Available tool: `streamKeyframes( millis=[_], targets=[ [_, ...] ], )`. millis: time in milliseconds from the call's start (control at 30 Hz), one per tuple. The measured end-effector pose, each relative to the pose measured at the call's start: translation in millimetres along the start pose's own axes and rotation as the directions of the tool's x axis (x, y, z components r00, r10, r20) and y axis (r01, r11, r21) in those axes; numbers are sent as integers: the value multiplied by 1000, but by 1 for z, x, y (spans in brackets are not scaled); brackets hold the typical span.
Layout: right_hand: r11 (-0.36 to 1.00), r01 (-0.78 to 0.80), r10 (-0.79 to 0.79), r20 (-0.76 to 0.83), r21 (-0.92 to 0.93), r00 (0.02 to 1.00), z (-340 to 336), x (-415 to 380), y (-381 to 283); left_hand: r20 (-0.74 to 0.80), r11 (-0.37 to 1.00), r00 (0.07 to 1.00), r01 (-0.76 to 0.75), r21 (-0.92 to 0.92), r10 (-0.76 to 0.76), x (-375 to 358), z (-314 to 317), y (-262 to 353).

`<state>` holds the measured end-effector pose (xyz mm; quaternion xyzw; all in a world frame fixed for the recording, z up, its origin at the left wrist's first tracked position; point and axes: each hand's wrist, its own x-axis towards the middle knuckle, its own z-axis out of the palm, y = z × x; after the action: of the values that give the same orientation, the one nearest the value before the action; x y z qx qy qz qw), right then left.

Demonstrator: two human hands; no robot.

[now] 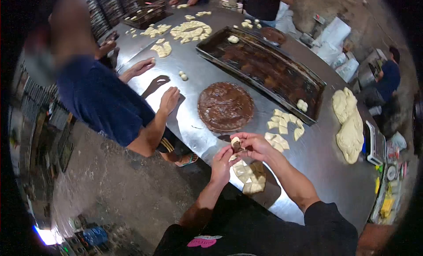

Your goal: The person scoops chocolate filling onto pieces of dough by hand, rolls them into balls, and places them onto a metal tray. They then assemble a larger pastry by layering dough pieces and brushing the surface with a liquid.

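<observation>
Both my hands meet above the near edge of the metal table (291,185), fingers closed around a small piece of dough (236,141) with dark brown filling showing in it. My left hand (221,164) supports it from below and the left, while my right hand (255,146) pinches it from the right. Just under my hands lie cut dough pieces (253,181). More cut pieces (276,142) rest beyond my right hand. A round mass of glossy brown filling (225,107) sits ahead of my hands.
A long oiled tray (264,66) holds a few dough balls. On the right lie a big dough lump (348,124) and a scale (375,143). A co-worker in a dark blue shirt (103,102) stands close on my left, both hands over the table. Other people work farther off.
</observation>
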<state>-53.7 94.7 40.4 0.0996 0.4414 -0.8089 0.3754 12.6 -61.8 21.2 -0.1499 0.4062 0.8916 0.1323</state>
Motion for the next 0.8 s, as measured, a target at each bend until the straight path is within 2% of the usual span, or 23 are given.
streamKeyframes(
  millis=[67, 133, 200, 267, 300, 333, 367, 400, 433, 467, 533, 567, 600, 667, 700, 733, 800],
  targets=[
    [998, 14, -11, -45, 59, 999, -3, -28, 12, -15, 999, 1000, 14, 29, -14, -6, 4, -12],
    [977, 62, -42, -100, 204, 994, -14, -53, 27, 29, 988, 999, -48, 148, 44, -8, 1, -25],
    [945, 122, -88, -123, 303, 988, -28, -74, 43, 37, 993, 999, -40, 111, 36, -17, 10, -38],
    [907, 282, -201, -268, 312, 942, -24, -94, 55, 3, 996, 999, -40, 85, 40, -30, 20, -45],
    [931, 301, -233, -303, 204, 924, -17, -106, 58, 14, 992, 1000, -29, 119, 28, -37, 26, -47],
    [929, 298, -223, -313, 218, 923, -15, -115, 65, 9, 992, 1000, -12, 127, 11, -44, 32, -50],
    [916, 374, -401, -292, -146, 868, -14, -123, 72, 13, 981, 999, -46, 188, 44, -49, 38, -54],
    [772, 407, -553, -200, -489, 809, -14, -130, 79, 19, 965, 997, -82, 248, 79, -57, 42, -56],
    [720, 429, -612, -207, -546, 763, -12, -136, 83, 19, 964, 995, -101, 248, 99, -64, 48, -57],
    [720, 433, -613, -205, -542, 763, -12, -142, 82, 18, 962, 995, -102, 253, 101, -66, 49, -60],
    [816, 441, -543, -230, -374, 808, -13, -153, 79, 21, 947, 992, -126, 295, 125, -75, 46, -63],
    [871, 364, -440, -192, -330, 877, -18, -155, 71, 21, 946, 990, -136, 295, 136, -76, 44, -63],
    [867, 369, -443, -179, -334, 879, -20, -153, 67, 21, 944, 989, -146, 295, 147, -77, 43, -62],
    [910, 262, -331, -182, -321, 926, -16, -148, 63, 20, 941, 988, -153, 304, 154, -77, 38, -59],
    [873, 254, -355, -185, -416, 916, -11, -146, 59, 8, 941, 988, -151, 303, 156, -76, 37, -57],
    [879, 244, -341, -182, -410, 922, -8, -142, 60, -7, 947, 989, -139, 290, 147, -74, 35, -54],
    [707, 239, -458, -173, -666, 872, -2, -126, 54, -24, 952, 988, -140, 273, 152, -64, 32, -46]
  ],
)
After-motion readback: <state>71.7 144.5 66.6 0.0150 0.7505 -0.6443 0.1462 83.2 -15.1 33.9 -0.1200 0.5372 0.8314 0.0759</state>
